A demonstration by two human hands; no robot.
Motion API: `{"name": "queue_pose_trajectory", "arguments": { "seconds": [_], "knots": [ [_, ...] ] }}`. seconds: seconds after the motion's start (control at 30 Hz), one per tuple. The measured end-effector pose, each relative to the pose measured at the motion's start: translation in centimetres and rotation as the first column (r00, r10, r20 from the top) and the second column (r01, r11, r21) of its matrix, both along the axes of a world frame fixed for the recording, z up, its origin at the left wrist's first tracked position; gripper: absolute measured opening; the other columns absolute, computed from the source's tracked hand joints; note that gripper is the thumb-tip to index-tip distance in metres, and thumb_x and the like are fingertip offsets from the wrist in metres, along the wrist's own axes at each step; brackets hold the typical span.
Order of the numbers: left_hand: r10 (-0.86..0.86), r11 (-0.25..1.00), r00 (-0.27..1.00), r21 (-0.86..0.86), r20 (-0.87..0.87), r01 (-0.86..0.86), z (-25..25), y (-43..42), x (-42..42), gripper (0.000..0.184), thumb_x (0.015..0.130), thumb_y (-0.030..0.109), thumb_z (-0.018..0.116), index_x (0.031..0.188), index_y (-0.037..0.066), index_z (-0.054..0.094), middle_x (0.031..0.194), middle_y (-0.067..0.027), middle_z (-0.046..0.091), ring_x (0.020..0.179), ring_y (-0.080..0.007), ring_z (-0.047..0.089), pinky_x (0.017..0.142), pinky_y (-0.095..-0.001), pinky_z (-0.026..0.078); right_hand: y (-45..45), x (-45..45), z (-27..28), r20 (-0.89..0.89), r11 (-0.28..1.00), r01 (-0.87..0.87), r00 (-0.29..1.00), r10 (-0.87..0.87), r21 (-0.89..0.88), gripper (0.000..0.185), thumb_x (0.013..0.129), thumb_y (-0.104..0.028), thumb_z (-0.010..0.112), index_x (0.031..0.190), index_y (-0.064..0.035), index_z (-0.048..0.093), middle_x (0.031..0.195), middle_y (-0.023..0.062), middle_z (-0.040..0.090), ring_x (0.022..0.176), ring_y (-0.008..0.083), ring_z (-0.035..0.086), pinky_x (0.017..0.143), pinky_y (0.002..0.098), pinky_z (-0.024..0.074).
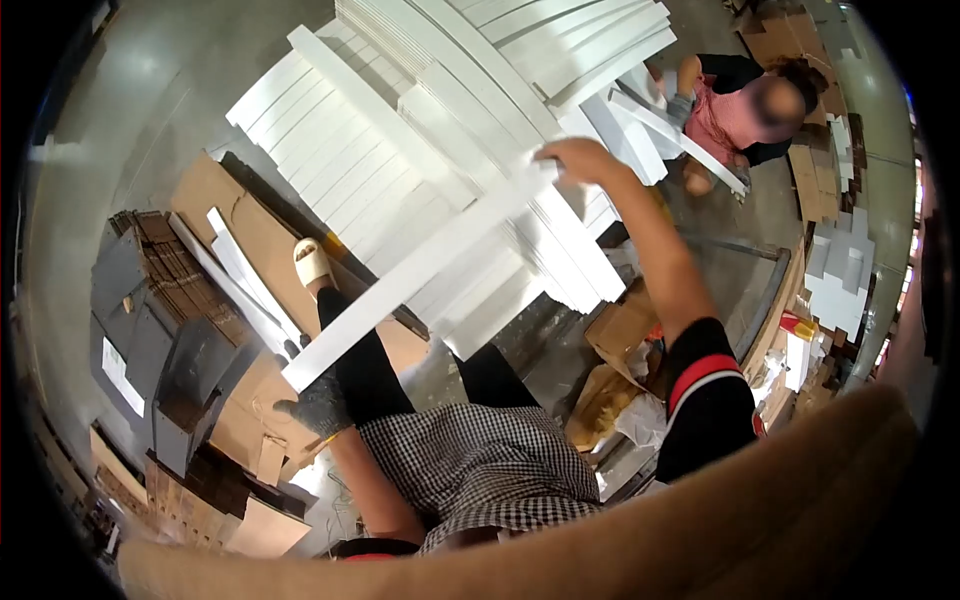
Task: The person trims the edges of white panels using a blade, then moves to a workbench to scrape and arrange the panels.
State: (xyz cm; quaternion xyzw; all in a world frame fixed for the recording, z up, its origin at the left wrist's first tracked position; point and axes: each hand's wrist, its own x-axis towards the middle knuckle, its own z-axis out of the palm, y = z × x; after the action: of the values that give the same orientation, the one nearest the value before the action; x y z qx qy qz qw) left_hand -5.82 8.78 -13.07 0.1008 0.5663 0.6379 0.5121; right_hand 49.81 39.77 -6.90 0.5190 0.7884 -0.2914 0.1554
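A long white board [420, 260] stretches diagonally across the view between my hands. At its lower left end, my left hand [318, 402], in a grey glove, is closed around it, with fingertips showing past the far edge. My bare right hand [582, 160] grips the upper right end; its fingertips are slightly blurred. Under and beyond this board lies a big stack of white boards [350, 150], piled in several layers. A small yellow-orange strip [328, 440] shows at my left wrist; I cannot tell what it is.
Across the stack, a co-worker [735, 120] wearing gloves handles a white strip [680, 140]. Dark grey panels [140, 330] and flat cardboard [235, 210] lie to my left. An open cardboard box [620, 325] and a metal rail [770, 290] are at the right.
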Motion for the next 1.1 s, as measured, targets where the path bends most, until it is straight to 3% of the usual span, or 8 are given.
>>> {"name": "queue_pose_trajectory", "arguments": {
  "seconds": [0.2, 0.33, 0.43, 0.6, 0.7, 0.77, 0.87, 1.1],
  "knots": [
    [0.208, 0.978, 0.893, -0.068, 0.399, -0.197, 2.2, 0.8, 4.0, 0.060, 0.094, 0.023, 0.066, 0.145, 0.011, 0.036, 0.147, -0.0151, 0.043, 0.131, -0.0343, 0.046, 0.102, -0.0509, 0.050, 0.9, -2.4, -3.6, -0.245, 0.793, 0.425, 0.904, -0.350, 0.436, 0.062, 0.070, -0.033, 0.083, 0.126, -0.0129, 0.063, 0.115, 0.0097, 0.067, 0.099, 0.0325, 0.065, 0.085, 0.0408, 0.0513],
    [0.158, 0.987, 0.912, -0.097, 0.378, -0.131, 0.9, -0.7, 4.3, 0.059, 0.093, 0.020, 0.067, 0.143, 0.010, 0.037, 0.141, -0.0175, 0.048, 0.129, -0.0335, 0.049, 0.100, -0.0480, 0.052, -6.5, -11.1, -3.8, -0.370, 0.552, 0.831, 0.536, -0.759, 0.072, 0.052, 0.098, -0.048, 0.052, 0.127, -0.0046, 0.058, 0.108, 0.0184, 0.067, 0.098, 0.0338, 0.065, 0.086, 0.0422, 0.0498],
    [0.057, 0.991, 0.953, -0.129, 0.298, -0.019, -0.6, -1.4, 3.2, 0.055, 0.092, 0.017, 0.068, 0.139, 0.008, 0.040, 0.136, -0.0206, 0.052, 0.125, -0.0345, 0.052, 0.101, -0.0471, 0.051, -16.4, -19.7, -7.2, -0.617, 0.696, 0.718, 0.559, -0.553, 0.027, 0.036, 0.104, -0.016, 0.036, 0.133, -0.0059, 0.055, 0.124, 0.0155, 0.063, 0.117, 0.0315, 0.058, 0.101, 0.0430, 0.0441],
    [-0.128, 0.986, 0.987, -0.092, 0.101, 0.137, -4.4, -2.9, 2.2, 0.045, 0.093, 0.020, 0.067, 0.130, 0.009, 0.045, 0.136, -0.0189, 0.053, 0.122, -0.0339, 0.053, 0.098, -0.0462, 0.052, -18.0, -20.2, -7.0, -0.353, 0.912, 0.139, 0.936, 0.006, 0.385, 0.067, 0.088, 0.006, 0.042, 0.145, -0.0299, 0.047, 0.081, 0.0059, 0.061, 0.063, 0.0157, 0.061, 0.055, 0.0293, 0.0565],
    [0.039, 0.985, 0.952, -0.174, 0.304, 0.015, -1.8, -1.9, 2.2, 0.043, 0.093, 0.022, 0.067, 0.129, 0.012, 0.046, 0.136, -0.0167, 0.053, 0.122, -0.0318, 0.053, 0.097, -0.0440, 0.052, -11.2, -12.9, -9.5, -0.140, 0.797, 0.439, 0.896, -0.421, 0.415, 0.058, 0.094, -0.001, 0.044, 0.141, -0.0335, 0.051, 0.123, 0.0024, 0.067, 0.060, 0.0185, 0.059, 0.051, 0.0326, 0.0527],
    [-0.251, 0.949, 0.962, -0.222, -0.109, 0.223, -2.0, -2.2, 1.8, 0.043, 0.093, 0.023, 0.068, 0.129, 0.012, 0.047, 0.136, -0.0163, 0.053, 0.123, -0.0315, 0.052, 0.098, -0.0447, 0.051, -4.8, -6.7, -8.7, -0.156, 0.611, 0.662, 0.723, -0.673, 0.435, 0.045, 0.097, -0.009, 0.044, 0.137, -0.0236, 0.055, 0.106, 0.0109, 0.070, 0.076, 0.0280, 0.066, 0.068, 0.0401, 0.0549],
    [-0.034, 0.989, 0.926, -0.119, 0.375, 0.084, -1.2, -1.5, 2.0, 0.043, 0.093, 0.024, 0.068, 0.129, 0.011, 0.048, 0.137, -0.0164, 0.054, 0.124, -0.0318, 0.052, 0.101, -0.0454, 0.049, -0.3, 2.8, -13.4, -0.206, 0.303, 0.823, 0.442, -0.873, 0.481, 0.057, 0.094, -0.003, 0.043, 0.140, -0.0346, 0.050, 0.090, 0.0161, 0.066, 0.087, 0.0359, 0.066, 0.076, 0.0431, 0.0530],
    [-0.134, 0.978, 0.972, -0.135, 0.192, 0.161, -2.4, -1.4, 0.3, 0.064, 0.095, 0.034, 0.063, 0.146, 0.007, 0.037, 0.139, -0.0167, 0.050, 0.125, -0.0315, 0.051, 0.105, -0.0442, 0.046, -8.4, -10.2, -7.6, -0.465, 0.754, 0.570, 0.792, -0.396, 0.327, 0.056, 0.093, 0.002, 0.046, 0.142, -0.0255, 0.050, 0.113, 0.0145, 0.067, 0.101, 0.0332, 0.065, 0.090, 0.0403, 0.0526]
  ]
}}
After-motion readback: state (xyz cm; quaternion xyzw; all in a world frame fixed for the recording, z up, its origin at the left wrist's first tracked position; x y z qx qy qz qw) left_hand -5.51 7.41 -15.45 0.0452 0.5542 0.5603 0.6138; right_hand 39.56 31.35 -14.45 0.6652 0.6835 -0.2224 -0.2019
